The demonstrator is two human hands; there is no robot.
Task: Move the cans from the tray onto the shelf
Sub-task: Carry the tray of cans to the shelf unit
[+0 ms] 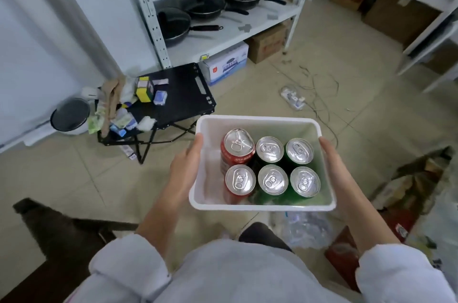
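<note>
Standing upright in two rows of three, six cans [271, 166] fill the right part of a white tray [257, 207], two red ones on the left and four green beside them; the rear red can [238, 147] looks taller than the rest. None has left the tray yet, so the task is at its very start. The left hand [184, 171] clasps the tray's left wall, thumb over the rim, and the right hand [333, 166] clasps the right wall, both closed on the tray and bearing it in the air above a tiled floor. The white metal shelf [223, 30] stands well apart, ahead and to the left, its lower level holding black pans [198, 12], with a small black folding table [178, 97] of clutter near its foot. As I judge it, the bare strip on the tray's left lets the cans slide or topple if the tray tilts, and freeing one hand to pick a can would leave the load hanging from one side
</note>
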